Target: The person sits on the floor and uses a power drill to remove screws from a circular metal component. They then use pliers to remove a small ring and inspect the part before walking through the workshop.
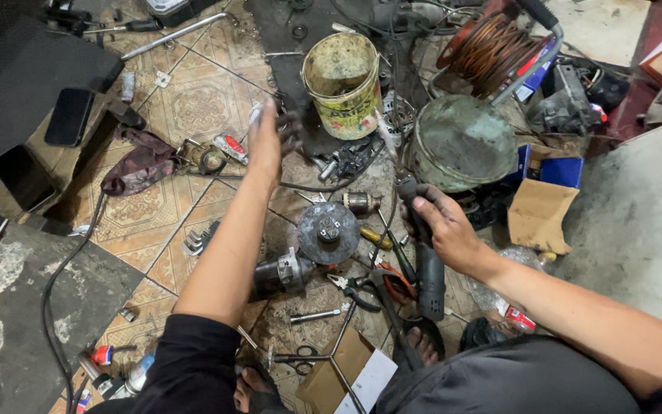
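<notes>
Holding: my right hand (442, 230) is wrapped around the dark grip of a power tool (423, 253), fingers closed on it, near centre-right above the tiled floor (201, 100).
Left hand: my left hand (268, 142) is raised mid-air, fingers spread and blurred, gripping nothing; nearest thing is the yellow bucket (342, 80) just to its right.
Below the tool: a round grey disc on a motor body (323, 234), lying on the floor just left of the tool, apart from it.
Nearby clutter: pliers (362, 287), yellow-handled screwdriver (377, 238), coil of copper wire (492, 50) at far right, upturned green metal pot (461, 142).
Loose items: rag (139, 165), cardboard flap (538, 215).
Risk, my judgement: the tool's cord could snag on scattered parts; my bare foot (421, 345) sits close beneath the tool, so a slip could hurt it.
</notes>
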